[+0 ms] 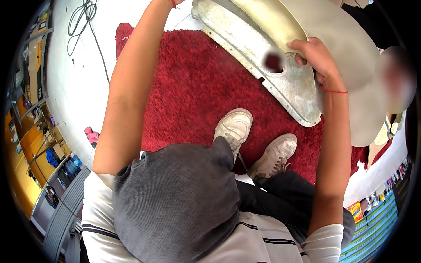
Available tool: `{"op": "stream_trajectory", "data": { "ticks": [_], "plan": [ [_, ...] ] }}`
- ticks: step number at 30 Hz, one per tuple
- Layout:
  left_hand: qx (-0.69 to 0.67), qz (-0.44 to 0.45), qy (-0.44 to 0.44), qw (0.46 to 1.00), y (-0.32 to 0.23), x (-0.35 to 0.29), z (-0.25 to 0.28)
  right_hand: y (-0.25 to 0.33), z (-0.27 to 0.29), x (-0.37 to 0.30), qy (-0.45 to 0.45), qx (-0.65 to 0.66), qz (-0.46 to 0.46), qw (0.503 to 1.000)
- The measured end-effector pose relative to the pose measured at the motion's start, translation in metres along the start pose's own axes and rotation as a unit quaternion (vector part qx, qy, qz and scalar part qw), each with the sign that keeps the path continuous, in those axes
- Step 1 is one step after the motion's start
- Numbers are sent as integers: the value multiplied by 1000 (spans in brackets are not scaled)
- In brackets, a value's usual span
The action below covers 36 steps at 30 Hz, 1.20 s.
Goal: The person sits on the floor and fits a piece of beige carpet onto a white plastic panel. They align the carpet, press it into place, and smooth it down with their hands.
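My right hand (pixel 313 55) grips the rim of a large curved cream panel (pixel 280 22), thumb on top and fingers curled under the edge. A dull silver metal plate (pixel 245 48) runs along the panel's inner side, with small holes along its edge and a larger round opening near my fingers. Beyond my right wrist, a broad smooth beige surface (pixel 351 79) spreads out; I cannot tell whether it belongs to the same piece. My left forearm (pixel 136 74) stretches to the top edge, where the left hand passes out of the picture near the plate's far end.
Beneath the piece lies a red shaggy rug (pixel 188 79), with my white shoes (pixel 235 125) on it. A black cable (pixel 83 17) coils on the white floor. A pink toy (pixel 91 135) lies at left. Cluttered shelves (pixel 39 87) line the left; a blue-green rack (pixel 372 228) stands lower right.
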<state>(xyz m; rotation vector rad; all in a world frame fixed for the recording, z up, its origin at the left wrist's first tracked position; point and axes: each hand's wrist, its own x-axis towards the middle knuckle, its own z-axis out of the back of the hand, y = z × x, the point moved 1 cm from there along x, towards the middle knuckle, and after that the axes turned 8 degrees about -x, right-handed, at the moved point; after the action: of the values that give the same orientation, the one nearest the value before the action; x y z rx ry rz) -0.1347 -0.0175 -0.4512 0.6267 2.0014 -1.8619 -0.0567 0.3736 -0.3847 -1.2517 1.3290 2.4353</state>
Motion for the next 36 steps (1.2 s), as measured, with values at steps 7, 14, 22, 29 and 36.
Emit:
{"op": "stream_trajectory", "data": {
  "ticks": [7,14,22,29,36],
  "plan": [
    [-53,-37,8,998,5,-6,13,16,-35,-20,32,-262,77,962],
    [-62,-32,20,997,6,-15,9,1,-62,-39,-235,-307,168,907],
    [-56,-45,29,997,5,-4,11,-2,-16,-4,-77,-109,98,986],
    [-62,-49,14,997,6,-7,14,21,-17,-27,-53,-83,103,990],
    [-65,-51,12,996,17,-1,7,7,-15,4,5,-46,20,999]
  ]
}}
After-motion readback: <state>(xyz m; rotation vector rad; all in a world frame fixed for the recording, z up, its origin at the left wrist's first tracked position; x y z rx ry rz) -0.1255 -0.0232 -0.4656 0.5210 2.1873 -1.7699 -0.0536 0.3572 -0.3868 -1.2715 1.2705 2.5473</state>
